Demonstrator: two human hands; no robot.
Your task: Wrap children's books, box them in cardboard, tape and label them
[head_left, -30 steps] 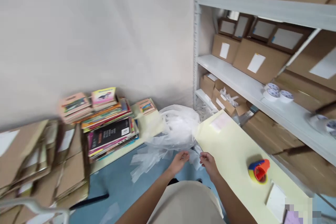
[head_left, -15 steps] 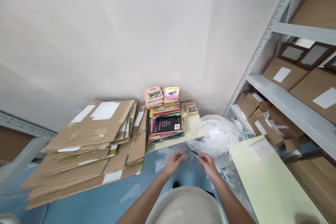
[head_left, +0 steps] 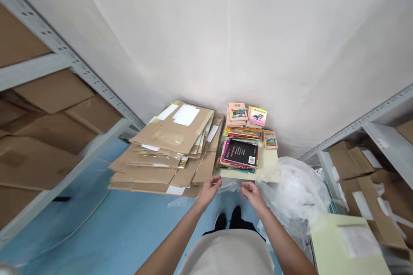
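My left hand (head_left: 209,190) and my right hand (head_left: 253,194) are held out in front of me, a little apart, each pinching an edge of a thin clear plastic bag (head_left: 231,185) stretched between them. To the right of my right hand lies a big heap of clear plastic bags (head_left: 295,189). Just beyond my hands is a pale yellow table (head_left: 269,161) carrying stacks of colourful books (head_left: 241,153).
A pile of flattened cardboard boxes (head_left: 167,150) lies left of the books. Metal shelving with cardboard (head_left: 48,107) stands on the left. More shelves with boxes (head_left: 364,167) stand on the right. A second pale yellow tabletop (head_left: 348,245) is at lower right. The floor is blue (head_left: 106,232).
My view has swung left, away from the right-hand shelves and the tape dispenser, towards the cardboard pile and left shelving. My hands keep hold of the thin plastic and have stayed in front of me.
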